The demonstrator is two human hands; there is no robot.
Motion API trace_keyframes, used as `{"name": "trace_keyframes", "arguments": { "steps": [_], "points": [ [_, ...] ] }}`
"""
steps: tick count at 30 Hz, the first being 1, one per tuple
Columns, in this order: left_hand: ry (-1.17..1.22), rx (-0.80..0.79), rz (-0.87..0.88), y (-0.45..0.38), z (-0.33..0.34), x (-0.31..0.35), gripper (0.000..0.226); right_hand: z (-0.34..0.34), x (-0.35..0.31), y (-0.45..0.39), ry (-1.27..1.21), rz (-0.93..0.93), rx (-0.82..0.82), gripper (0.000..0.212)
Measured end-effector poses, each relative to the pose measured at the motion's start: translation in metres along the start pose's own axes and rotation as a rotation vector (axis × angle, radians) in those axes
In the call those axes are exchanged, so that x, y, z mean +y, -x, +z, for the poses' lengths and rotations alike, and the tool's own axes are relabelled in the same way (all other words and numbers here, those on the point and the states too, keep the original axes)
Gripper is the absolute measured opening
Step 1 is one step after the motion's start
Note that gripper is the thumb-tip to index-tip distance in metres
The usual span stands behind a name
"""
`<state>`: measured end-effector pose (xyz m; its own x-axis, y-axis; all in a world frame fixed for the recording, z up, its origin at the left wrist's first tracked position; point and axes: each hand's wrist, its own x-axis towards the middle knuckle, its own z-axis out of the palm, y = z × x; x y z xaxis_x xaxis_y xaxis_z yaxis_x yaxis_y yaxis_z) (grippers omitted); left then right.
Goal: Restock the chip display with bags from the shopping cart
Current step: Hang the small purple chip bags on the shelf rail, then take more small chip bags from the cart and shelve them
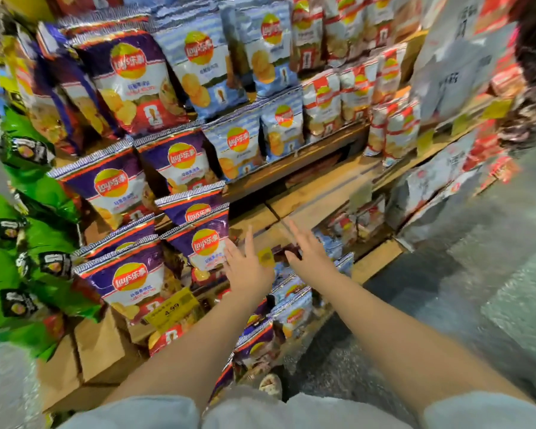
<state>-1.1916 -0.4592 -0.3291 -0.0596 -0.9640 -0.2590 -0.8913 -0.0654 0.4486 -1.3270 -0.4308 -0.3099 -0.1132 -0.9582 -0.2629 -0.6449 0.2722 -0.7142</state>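
I am looking down at a stepped wooden chip display (319,187) in a shop aisle, with grey speckled floor (477,289) along its right edge. Both of my bare arms reach forward over the lower steps. My left hand (248,270) has its fingers spread and straight, holding nothing, right at the edge of a purple bag (203,252); whether it touches the bag I cannot tell. My right hand (307,252) is likewise flat and wide, holding nothing, over a bare stretch of wooden shelf (310,196) in the middle of the display. Purple Lay's bags (130,88) fill the left columns, light blue Lay's bags (198,66) the centre, red-and-white bags (322,103) the right end, and green bags (37,243) crowd the far left edge. The red and yellow Lay's logo carries Chinese characters beside it; the smaller flavour text is too blurred to read. A yellow price tag (171,308) near the front edge reads 4.99. A small yellow tag (266,257) sits between my hands, its print illegible. More blue bags (294,311) lie on the lowest step under my arms, partly hidden. The right side of the picture is smeared, and the packets and signs there cannot be made out. A brown cardboard box (99,345) stands at the front left corner.
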Motion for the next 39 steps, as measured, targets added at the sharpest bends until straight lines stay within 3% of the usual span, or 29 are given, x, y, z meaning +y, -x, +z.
{"name": "trace_keyframes", "arguments": {
  "steps": [8, 14, 20, 25, 34, 39],
  "points": [
    [-0.004, -0.163, 0.328, 0.094, 0.065, 0.114, 0.090, -0.072, 0.104, 0.115, -0.036, 0.177, 0.242, 0.072],
    [0.050, -0.304, 0.677, 0.194, 0.140, 0.196, 0.081, -0.117, 0.188, 0.233, -0.145, 0.308, 0.414, 0.074],
    [-0.018, -0.488, 0.827, 0.269, 0.198, 0.277, 0.091, -0.161, 0.262, 0.328, -0.218, 0.510, 0.564, 0.073],
    [-0.114, -0.554, 1.004, 0.313, 0.242, 0.347, 0.083, -0.194, 0.317, 0.372, -0.281, 0.552, 0.745, 0.071],
    [-0.124, -0.788, 1.315, 0.386, 0.344, 0.504, 0.084, -0.290, 0.423, 0.448, -0.332, 0.799, 1.033, 0.068],
    [-0.046, -0.846, 1.659, 0.454, 0.389, 0.563, 0.080, -0.320, 0.464, 0.515, -0.330, 0.889, 1.265, 0.066]
  ]
}}
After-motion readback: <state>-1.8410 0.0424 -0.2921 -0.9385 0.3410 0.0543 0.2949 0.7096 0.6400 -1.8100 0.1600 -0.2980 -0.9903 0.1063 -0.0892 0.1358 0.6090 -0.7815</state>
